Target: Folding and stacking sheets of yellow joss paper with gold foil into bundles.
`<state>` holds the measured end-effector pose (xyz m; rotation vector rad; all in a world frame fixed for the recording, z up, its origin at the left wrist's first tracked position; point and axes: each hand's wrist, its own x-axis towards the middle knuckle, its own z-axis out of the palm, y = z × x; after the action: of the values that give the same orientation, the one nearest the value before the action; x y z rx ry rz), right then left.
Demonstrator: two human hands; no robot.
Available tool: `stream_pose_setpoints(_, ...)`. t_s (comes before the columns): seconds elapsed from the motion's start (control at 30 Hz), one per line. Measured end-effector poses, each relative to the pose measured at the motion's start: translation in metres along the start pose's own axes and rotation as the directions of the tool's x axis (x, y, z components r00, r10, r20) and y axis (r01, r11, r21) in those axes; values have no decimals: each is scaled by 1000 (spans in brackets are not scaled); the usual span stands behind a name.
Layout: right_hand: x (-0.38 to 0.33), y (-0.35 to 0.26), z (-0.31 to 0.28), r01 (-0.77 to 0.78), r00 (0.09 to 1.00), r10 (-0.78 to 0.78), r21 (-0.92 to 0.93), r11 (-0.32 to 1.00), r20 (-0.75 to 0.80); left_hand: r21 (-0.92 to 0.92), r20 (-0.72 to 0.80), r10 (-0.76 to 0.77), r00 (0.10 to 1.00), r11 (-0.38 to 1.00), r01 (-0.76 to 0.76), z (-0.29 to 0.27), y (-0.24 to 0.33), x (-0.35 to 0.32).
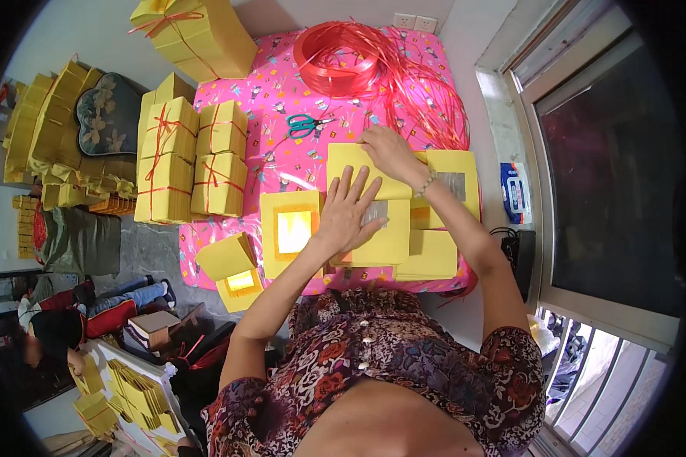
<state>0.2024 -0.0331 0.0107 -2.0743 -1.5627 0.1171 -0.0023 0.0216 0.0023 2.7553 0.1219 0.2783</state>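
Floral blouse (434,358) nearest. Yellow paper (392,247) is covered by left hand (347,211), fingers wide; right hand's (392,158) grip unclear. Skew could be caused by slipping.

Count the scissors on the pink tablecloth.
1 pair: green-handled scissors, left of the right hand, near the red ribbon coil. More could be hidden under the yellow sheets.

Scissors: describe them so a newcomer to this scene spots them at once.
Start at the pink patterned tablecloth and find the big red ribbon coil at its far side. The scissors lie just nearer than that coil, left of the right hand. Their teal looped handles set them apart from the red coil and the yellow bundles nearby.
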Motion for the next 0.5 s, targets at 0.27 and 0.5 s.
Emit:
stream_pose_setpoints(0.27, -75, -61, -35, -231, 966, 236, 52, 971, -108, 20, 33, -24, 999, 1000, 23, 2, 0, -3)
stream_pose_setpoints(0.5, -103, -46, -12, -239, 971, 240, 71, 968, -5, 10, 37, -10, 999, 1000, 9, -1, -1, -1)
